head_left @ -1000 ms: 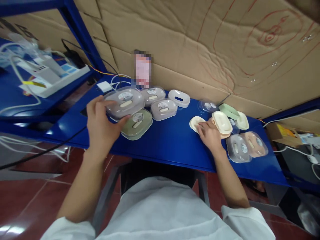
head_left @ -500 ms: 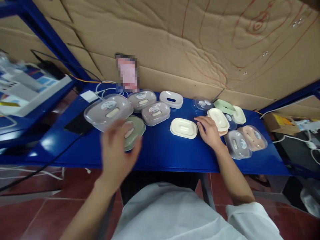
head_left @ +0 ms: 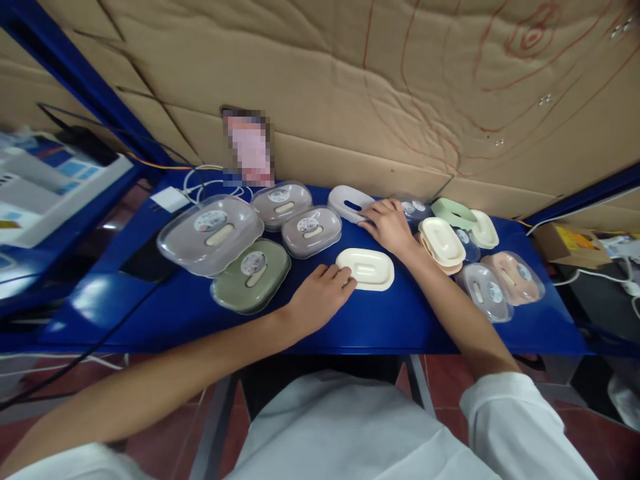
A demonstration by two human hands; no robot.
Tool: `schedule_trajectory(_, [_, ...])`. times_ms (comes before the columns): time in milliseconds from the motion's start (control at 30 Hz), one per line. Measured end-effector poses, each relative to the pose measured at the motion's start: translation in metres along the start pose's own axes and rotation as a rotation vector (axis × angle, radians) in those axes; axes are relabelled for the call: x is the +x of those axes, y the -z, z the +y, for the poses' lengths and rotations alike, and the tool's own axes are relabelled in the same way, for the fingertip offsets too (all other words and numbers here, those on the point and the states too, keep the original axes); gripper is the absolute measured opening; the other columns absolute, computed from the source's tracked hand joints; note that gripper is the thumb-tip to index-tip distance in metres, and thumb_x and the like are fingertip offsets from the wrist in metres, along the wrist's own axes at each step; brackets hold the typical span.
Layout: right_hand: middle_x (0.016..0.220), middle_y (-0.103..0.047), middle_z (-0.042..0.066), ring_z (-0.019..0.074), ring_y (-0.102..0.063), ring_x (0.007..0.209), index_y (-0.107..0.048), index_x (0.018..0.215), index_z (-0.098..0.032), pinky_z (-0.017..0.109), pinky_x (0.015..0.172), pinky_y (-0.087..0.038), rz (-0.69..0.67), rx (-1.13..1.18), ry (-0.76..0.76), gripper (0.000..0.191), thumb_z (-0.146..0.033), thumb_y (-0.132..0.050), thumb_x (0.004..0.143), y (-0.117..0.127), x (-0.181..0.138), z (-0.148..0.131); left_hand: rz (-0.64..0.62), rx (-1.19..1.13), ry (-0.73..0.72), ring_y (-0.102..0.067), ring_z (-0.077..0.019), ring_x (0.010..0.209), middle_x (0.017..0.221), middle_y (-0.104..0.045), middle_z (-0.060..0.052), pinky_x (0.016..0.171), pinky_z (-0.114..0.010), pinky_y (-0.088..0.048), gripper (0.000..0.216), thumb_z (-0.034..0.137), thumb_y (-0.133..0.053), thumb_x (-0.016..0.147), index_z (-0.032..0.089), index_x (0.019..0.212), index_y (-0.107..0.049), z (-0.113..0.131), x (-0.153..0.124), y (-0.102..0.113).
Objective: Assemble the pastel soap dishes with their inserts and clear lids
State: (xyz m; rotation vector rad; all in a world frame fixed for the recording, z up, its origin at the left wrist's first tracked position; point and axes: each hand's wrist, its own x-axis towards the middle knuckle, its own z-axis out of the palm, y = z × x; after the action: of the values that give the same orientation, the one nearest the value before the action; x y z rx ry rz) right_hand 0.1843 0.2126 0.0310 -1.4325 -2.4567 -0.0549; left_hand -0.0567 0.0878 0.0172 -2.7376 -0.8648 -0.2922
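My left hand has its fingers curled onto the left edge of a cream oval tray lying on the blue table. Farther back, my right hand grips the right end of a pale grey oval shell with a slot in its middle. Left of the hands stand several lidded oval boxes: a green one, a small grey one, another grey one behind and a larger grey one. Each has a clear cover and a round label.
On the right are stacked cream trays, a green shell, a clear lid, a grey lidded box and a peach one. A charger with cables lies at the left. Cardboard walls the back.
My left hand has moved right, from the green box to the cream tray. My right hand has moved back and left, from beside the cream tray onto the pale grey shell, which now sits tilted.
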Motion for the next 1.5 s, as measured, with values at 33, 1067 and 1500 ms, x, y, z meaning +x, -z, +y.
schedule_trajectory(33, [0.126,-0.077,0.014,0.0348,-0.066,0.123,-0.078,0.124,-0.018,0.056,0.113,-0.044,0.041,0.007,-0.009,0.029,-0.035,-0.062,0.106,0.005,-0.01,0.0,0.007,0.044,-0.024,-0.071,-0.0265,0.093,0.107,-0.073,-0.011,0.08,-0.04,-0.054,0.021,0.005,-0.057,0.098,0.013,0.111,-0.072,-0.002,-0.003,0.001])
schedule_trajectory(1067, [0.153,-0.058,0.033,0.0455,-0.054,0.144,-0.044,0.16,-0.003,0.081,0.121,-0.024,0.08,-0.224,-0.401,0.058,-0.018,-0.044,0.104,0.003,-0.047,0.013,0.157,0.074,-0.03,-0.072,-0.0342,0.125,0.131,-0.074,-0.023,0.113,-0.051,-0.056,0.036,0.005,-0.052,0.098,0.003,0.131,-0.068,-0.003,-0.015,-0.006])
schedule_trajectory(1500, [0.157,-0.058,0.014,0.0332,-0.059,0.144,-0.059,0.153,-0.027,0.055,0.12,-0.05,-0.006,0.218,-0.142,0.056,-0.054,-0.064,0.104,0.012,-0.057,0.02,0.104,-0.108,-0.022,-0.069,-0.0305,0.13,0.136,-0.071,-0.019,0.116,-0.047,-0.054,0.034,0.008,-0.052,0.102,0.008,0.132,-0.067,-0.015,-0.024,0.0])
